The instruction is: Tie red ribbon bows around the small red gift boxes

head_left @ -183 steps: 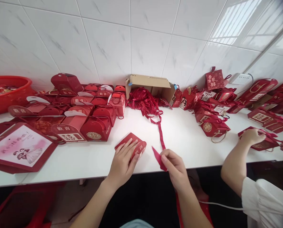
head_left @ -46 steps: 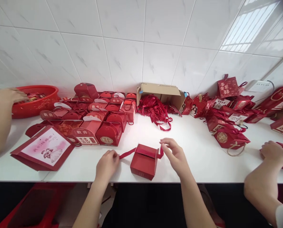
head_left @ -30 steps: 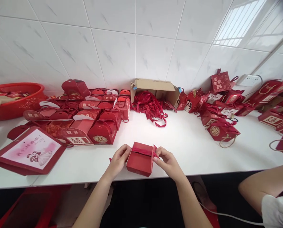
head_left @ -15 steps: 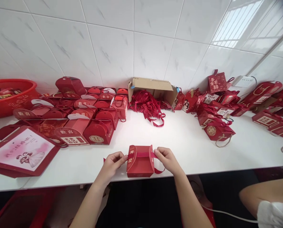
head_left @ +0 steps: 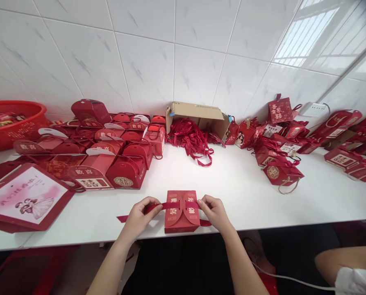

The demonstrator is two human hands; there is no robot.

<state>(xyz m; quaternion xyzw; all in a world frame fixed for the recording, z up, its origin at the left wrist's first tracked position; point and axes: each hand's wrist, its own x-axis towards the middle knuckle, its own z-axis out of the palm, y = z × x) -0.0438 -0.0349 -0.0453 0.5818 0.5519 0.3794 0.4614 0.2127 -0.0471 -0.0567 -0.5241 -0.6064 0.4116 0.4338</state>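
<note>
A small red gift box (head_left: 182,215) stands at the near edge of the white table (head_left: 238,184), its two rounded top flaps folded shut. A red ribbon (head_left: 158,207) runs across its top. My left hand (head_left: 139,215) pinches the ribbon to the left of the box, and a loose end trails left over the table. On the box's right side my right hand (head_left: 213,211) is closed on the other part of the ribbon, touching the box.
Several assembled red boxes (head_left: 109,151) crowd the left, beside a flat pink-printed card (head_left: 26,200) and a red basin (head_left: 10,123). An open cardboard carton (head_left: 198,116) spills red ribbons (head_left: 192,137) at the back. More red boxes (head_left: 281,168) lie right. Another person's arm (head_left: 345,262) is at the bottom right.
The box's top flaps have closed and the ribbon now lies across them, held by both hands. The other people's hands have left the table.
</note>
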